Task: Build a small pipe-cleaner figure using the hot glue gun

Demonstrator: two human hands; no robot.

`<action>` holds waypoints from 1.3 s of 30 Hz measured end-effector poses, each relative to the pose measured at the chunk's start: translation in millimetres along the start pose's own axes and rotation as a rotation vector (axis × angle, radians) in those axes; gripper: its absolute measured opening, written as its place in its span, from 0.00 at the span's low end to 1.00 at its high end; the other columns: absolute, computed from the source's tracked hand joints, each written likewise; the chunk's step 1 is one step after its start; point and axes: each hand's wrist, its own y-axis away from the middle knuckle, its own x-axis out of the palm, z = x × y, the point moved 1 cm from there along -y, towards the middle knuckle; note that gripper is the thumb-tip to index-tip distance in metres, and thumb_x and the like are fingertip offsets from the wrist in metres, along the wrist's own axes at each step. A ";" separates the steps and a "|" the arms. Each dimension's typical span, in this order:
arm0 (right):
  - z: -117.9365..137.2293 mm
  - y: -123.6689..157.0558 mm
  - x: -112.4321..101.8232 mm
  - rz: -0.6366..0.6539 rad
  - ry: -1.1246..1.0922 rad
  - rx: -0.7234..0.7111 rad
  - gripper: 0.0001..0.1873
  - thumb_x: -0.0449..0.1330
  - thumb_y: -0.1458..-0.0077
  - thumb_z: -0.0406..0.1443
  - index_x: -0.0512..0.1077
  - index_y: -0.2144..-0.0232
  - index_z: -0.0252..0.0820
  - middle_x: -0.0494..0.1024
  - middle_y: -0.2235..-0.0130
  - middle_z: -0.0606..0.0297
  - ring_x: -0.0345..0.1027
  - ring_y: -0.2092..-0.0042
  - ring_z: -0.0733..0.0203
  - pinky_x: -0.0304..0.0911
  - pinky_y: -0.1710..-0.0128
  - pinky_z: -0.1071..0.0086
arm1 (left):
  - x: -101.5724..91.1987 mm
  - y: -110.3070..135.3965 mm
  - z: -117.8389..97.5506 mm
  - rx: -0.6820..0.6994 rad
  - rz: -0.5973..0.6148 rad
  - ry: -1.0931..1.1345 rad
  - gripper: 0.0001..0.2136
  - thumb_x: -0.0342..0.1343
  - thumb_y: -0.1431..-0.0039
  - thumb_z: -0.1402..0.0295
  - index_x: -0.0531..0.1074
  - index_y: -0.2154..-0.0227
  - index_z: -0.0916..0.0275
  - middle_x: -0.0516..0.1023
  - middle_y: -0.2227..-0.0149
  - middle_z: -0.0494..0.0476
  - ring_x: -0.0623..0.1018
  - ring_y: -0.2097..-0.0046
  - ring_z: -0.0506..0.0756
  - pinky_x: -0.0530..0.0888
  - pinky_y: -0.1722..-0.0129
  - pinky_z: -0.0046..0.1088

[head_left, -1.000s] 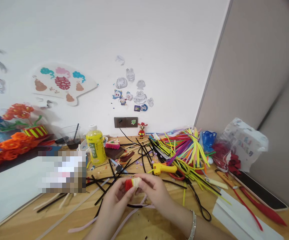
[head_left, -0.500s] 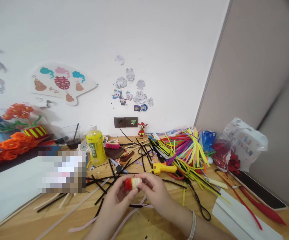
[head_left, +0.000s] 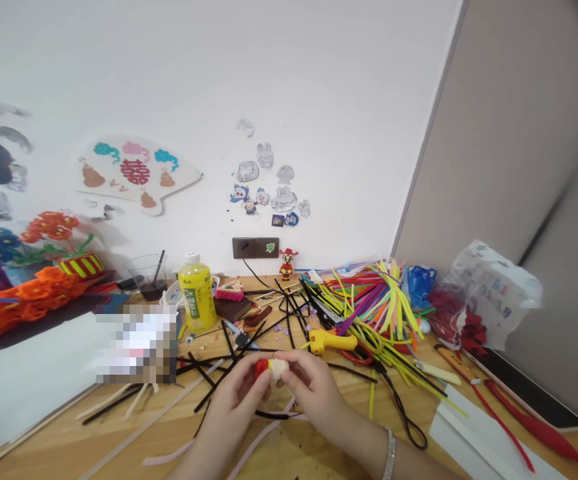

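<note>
We grip a small red-and-cream pipe-cleaner bundle (head_left: 271,368) between our curled left hand (head_left: 231,407) and right hand (head_left: 313,393), holding it above the wooden desk (head_left: 279,453), amid scattered black pipe cleaners (head_left: 213,390), with a yellow hot glue gun (head_left: 331,341) just beyond.

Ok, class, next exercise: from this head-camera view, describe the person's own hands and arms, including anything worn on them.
The left hand and right hand are bare, with no gloves, and no sleeves show on the forearms. A slim silver bracelet circles the right wrist.
</note>
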 end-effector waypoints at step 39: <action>10.0 4.9 -6.7 0.033 0.292 -0.313 0.13 0.53 0.43 0.33 0.67 0.55 0.43 0.75 0.58 0.59 0.68 0.56 0.60 0.64 0.56 0.67 | -5.4 4.0 10.5 0.163 -0.008 -0.276 0.11 0.48 0.47 0.69 0.70 0.62 0.62 0.78 0.62 0.60 0.76 0.59 0.58 0.72 0.58 0.34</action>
